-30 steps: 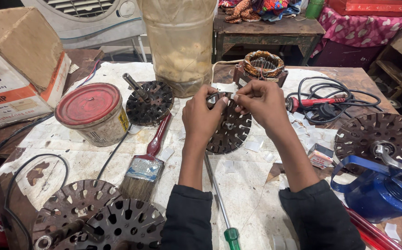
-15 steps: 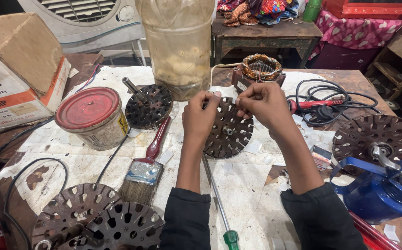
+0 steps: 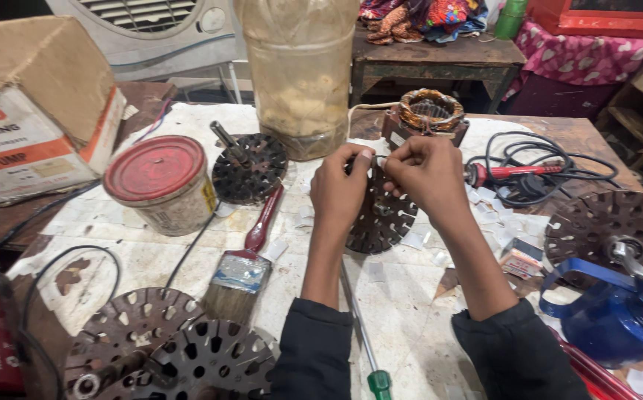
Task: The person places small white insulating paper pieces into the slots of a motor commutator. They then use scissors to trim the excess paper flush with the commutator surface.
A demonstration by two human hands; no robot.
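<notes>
At the middle of the table [image 3: 410, 296], propped up on its edge: a dark round slotted disc [image 3: 384, 215] made of metal, with its flat face turned toward the camera. Pinched at its top rim by the left hand [image 3: 340, 189], with thumb and fingers closed tight. Gripped at the same top rim by the right hand [image 3: 429, 174] too, fingers curled in, knuckles up. Fingertips of both hands almost touching. Maybe a tiny bit of something between them, but too small to tell.

Around the disc, by the clock:
- At 6 o'clock, flat on the table and partly under the left arm, a long screwdriver [image 3: 362, 333] with a green handle.
- At 8 o'clock, a paint brush [image 3: 243, 259] with a dark red handle.
- At 9 o'clock, a tin [image 3: 162, 181] with a red lid.
- At 10 o'clock, another dark disc [image 3: 249, 167] with a rod sticking out.
- At 11 o'clock, a big cloudy plastic jar [image 3: 303, 74].
- At 1 o'clock, close behind the right hand, a ring of copper wire [image 3: 429, 111].
- At 2 o'clock, a red tool [image 3: 510, 172] on a coil of black cord.
- At 3 o'clock, well apart, a bigger holed disc [image 3: 618, 222], with a blue can [image 3: 618, 311] in front of it.
- At 7 o'clock, near the table edge, a pile of holed discs [image 3: 166, 352].
</notes>
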